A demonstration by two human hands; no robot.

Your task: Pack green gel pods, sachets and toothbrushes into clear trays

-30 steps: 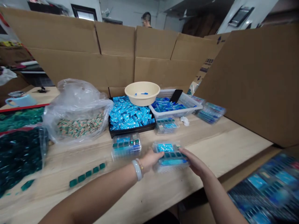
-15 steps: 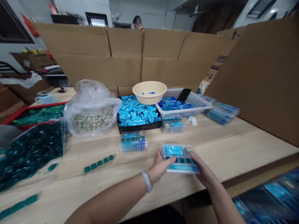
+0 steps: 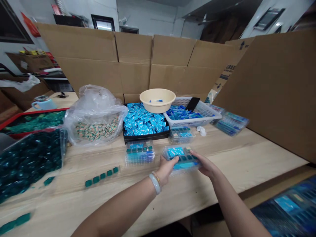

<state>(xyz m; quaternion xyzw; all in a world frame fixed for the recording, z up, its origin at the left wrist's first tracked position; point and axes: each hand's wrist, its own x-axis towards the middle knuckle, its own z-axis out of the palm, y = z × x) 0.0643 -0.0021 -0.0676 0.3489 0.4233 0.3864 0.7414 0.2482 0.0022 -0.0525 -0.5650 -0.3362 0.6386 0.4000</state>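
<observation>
Between my two hands is a clear plastic case (image 3: 181, 158) with a blue packet, a row of dark green squares and a light blue strip inside. My left hand (image 3: 166, 169) grips its left side, thumb on top. On the right side, my right hand (image 3: 204, 164) clasps the edge. Just beyond stands a stack of similar filled cases (image 3: 181, 135); another stack (image 3: 139, 152) sits to the left. A row of green squares (image 3: 102, 176) lies on the table farther left.
A black tray of blue packets (image 3: 145, 121) carries part of a cream basin (image 3: 157, 100). Beside it are a white basket (image 3: 207, 113) of blue pieces and a plastic bag (image 3: 96, 115) of small packets. Cardboard panels (image 3: 133, 49) wall the back and right.
Both hands have carried the plastic case a little left and away from me, closer to the stacks. My grip looks the same. The whole view has shifted slightly.
</observation>
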